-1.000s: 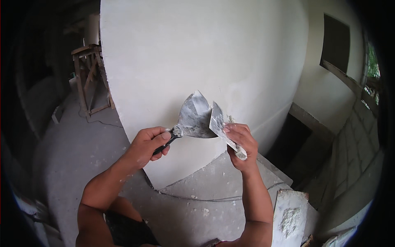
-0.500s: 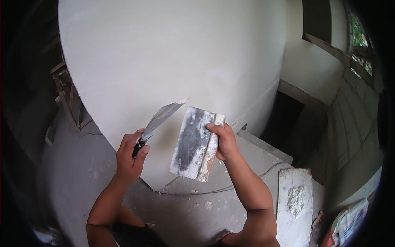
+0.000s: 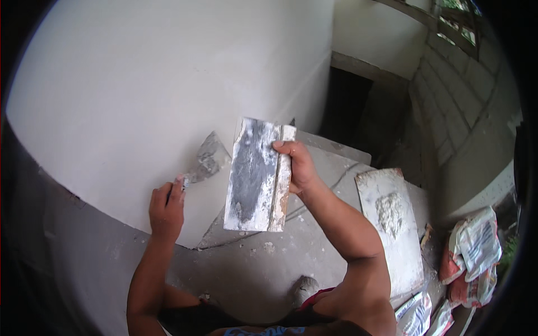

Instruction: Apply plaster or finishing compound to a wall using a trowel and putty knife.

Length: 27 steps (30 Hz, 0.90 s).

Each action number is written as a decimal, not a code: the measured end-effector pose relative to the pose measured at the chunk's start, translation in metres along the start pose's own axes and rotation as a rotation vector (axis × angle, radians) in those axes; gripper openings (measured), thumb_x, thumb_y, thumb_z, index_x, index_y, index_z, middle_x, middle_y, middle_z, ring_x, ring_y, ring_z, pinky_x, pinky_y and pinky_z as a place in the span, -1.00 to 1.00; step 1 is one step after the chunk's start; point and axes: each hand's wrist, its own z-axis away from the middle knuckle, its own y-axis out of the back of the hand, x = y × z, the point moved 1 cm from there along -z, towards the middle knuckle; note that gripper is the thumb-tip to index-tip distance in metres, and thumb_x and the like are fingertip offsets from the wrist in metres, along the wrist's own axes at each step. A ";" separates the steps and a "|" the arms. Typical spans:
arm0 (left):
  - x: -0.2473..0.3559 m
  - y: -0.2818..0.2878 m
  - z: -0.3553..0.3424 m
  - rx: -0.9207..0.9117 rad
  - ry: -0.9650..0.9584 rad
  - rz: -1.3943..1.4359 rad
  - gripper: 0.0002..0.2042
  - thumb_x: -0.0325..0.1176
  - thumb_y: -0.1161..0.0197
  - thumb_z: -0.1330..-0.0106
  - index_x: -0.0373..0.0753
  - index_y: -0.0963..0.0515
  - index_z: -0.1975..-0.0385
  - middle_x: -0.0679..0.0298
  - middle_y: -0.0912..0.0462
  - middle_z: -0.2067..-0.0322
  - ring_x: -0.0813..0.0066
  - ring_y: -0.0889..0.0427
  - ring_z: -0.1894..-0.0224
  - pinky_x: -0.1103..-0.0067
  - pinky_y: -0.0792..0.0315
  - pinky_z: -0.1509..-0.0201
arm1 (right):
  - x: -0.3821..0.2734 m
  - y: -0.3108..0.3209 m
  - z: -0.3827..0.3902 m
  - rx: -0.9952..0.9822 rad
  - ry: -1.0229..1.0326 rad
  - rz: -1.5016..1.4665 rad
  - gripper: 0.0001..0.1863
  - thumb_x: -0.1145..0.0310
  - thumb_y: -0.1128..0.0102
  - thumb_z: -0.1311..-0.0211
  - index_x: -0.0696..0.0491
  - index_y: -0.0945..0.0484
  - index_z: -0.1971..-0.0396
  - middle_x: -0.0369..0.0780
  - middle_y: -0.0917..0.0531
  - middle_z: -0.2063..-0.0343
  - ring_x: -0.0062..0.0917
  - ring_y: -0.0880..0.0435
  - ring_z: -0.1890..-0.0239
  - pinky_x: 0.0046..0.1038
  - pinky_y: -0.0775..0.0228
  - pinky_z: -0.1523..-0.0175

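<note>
My left hand (image 3: 167,207) is closed on the handle of a triangular putty knife (image 3: 209,157), its grey, smeared blade pointing up and right in front of the white wall (image 3: 140,67); I cannot tell whether it touches the wall. My right hand (image 3: 297,165) grips a wide rectangular scraper (image 3: 252,173) by its back strip, thumb on the front, the dark metal face streaked with white compound. The two tools are apart, the scraper to the right of the knife.
A board (image 3: 370,187) with a mound of white compound (image 3: 391,218) lies at lower right, beside crumpled sacks (image 3: 471,246). A cable crosses the dusty floor (image 3: 258,263) along the wall's foot. A dark opening (image 3: 344,101) and a block wall (image 3: 454,95) stand at back right.
The two tools have moved apart and the scraper has turned its broad face toward me. The view has tilted down and turned right, bringing the board and sacks further into sight.
</note>
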 end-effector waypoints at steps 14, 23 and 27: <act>0.036 -0.034 0.046 -0.689 0.300 0.400 -0.62 -0.39 0.01 -0.51 -0.35 -0.38 -0.27 0.06 -0.49 0.17 0.21 -0.49 0.13 0.42 -0.37 0.00 | -0.171 0.318 0.397 1.138 -0.412 2.160 -0.65 0.45 -0.19 -0.04 0.09 -0.63 0.11 0.00 -0.70 0.25 -0.04 -0.65 0.19 -0.11 -0.49 0.02; 0.047 -0.062 0.068 -0.980 0.368 0.392 -0.56 -0.25 0.02 -0.49 -0.31 -0.38 -0.29 0.07 -0.48 0.21 0.21 -0.50 0.20 0.37 -0.39 0.05 | -0.080 0.403 0.458 1.078 -0.582 2.249 -0.52 0.54 -0.09 -0.17 -0.15 -0.61 -0.09 -0.31 -0.65 -0.06 -0.27 -0.53 -0.09 -0.20 -0.31 -0.20; 0.060 -0.070 0.069 -0.991 0.355 0.427 -0.57 -0.24 0.01 -0.49 -0.31 -0.40 -0.27 0.03 -0.49 0.21 0.15 -0.51 0.20 0.36 -0.40 0.05 | -0.085 0.418 0.465 1.091 -0.647 2.216 -0.56 0.51 -0.07 -0.18 -0.14 -0.63 -0.05 -0.27 -0.67 -0.03 -0.24 -0.56 -0.07 -0.20 -0.34 -0.20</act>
